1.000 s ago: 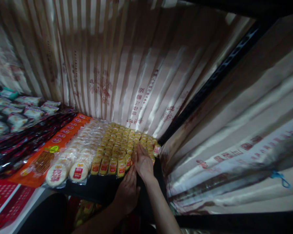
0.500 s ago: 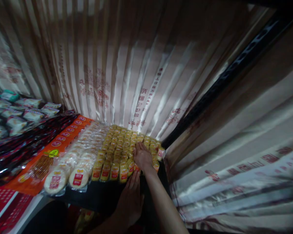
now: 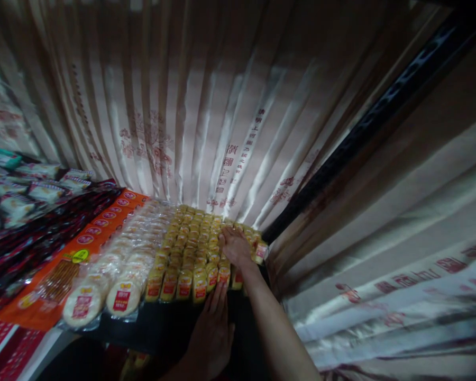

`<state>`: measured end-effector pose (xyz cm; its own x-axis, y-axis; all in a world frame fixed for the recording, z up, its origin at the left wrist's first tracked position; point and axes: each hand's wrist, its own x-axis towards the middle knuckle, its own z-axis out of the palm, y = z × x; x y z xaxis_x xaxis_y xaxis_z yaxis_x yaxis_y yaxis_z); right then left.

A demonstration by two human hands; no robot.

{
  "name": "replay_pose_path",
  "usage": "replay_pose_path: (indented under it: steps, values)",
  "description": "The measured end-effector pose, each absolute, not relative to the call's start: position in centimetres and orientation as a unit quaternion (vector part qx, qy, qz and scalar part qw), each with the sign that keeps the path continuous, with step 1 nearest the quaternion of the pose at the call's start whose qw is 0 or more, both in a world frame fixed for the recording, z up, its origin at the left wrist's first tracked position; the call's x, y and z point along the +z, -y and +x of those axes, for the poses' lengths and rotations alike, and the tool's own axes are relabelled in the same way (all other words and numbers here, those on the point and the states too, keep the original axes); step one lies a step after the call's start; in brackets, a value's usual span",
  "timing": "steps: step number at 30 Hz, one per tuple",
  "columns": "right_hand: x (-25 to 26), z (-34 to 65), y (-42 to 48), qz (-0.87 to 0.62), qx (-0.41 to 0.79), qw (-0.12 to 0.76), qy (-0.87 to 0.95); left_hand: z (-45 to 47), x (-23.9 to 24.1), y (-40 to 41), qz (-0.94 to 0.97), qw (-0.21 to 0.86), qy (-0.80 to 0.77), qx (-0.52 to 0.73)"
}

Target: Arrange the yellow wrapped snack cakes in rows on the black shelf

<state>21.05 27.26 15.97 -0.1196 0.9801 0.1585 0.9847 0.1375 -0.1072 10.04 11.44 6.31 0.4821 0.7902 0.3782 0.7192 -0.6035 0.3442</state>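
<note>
We lay our right hand (image 3: 237, 247) and left hand (image 3: 211, 332), outstretched, gripping nothing, against red-labelled yellow packets (image 3: 184, 284); the far curtain (image 3: 206, 132) reads 上河圖.

This looks like a shop — wrapped snacks (image 3: 184, 286) stand in rows on a dark surface (image 3: 158, 321).

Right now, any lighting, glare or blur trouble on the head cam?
Head view: dim overall; bright sheen streaks on the pale, pleated, printed curtain; glints on the round white crackers in clear plastic; the bare left hand is in deeper shadow than the bare right hand; mild softness leaves small print on the yellow plastic-wrapped packets unreadable.
</note>
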Motion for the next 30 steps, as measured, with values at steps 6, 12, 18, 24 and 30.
replay_pose_path:
  steps: [6, 12, 18, 24, 30]
  values:
    - [16.1, 22.2, -29.2, -0.680, -0.022, 0.093, 0.727, 10.0, 6.8, -11.5, 0.861, 0.059, -0.436, 0.257]
    - [15.2, 22.3, -30.4, -0.665, 0.002, 0.072, 0.744, 9.9, 6.7, -11.5, 0.861, 0.075, -0.438, 0.247]
    - [15.9, 22.6, -28.5, -0.654, -0.014, 0.219, 0.724, 10.1, 6.6, -11.7, 0.860, 0.082, -0.443, 0.241]
    - [14.1, 23.4, -19.7, -0.640, -0.075, 0.467, 0.606, 10.0, 6.7, -11.7, 0.863, 0.072, -0.428, 0.259]
    - [9.8, 25.4, -10.7, -0.680, -0.082, 0.467, 0.558, 9.8, 6.4, -11.6, 0.872, 0.040, -0.401, 0.277]
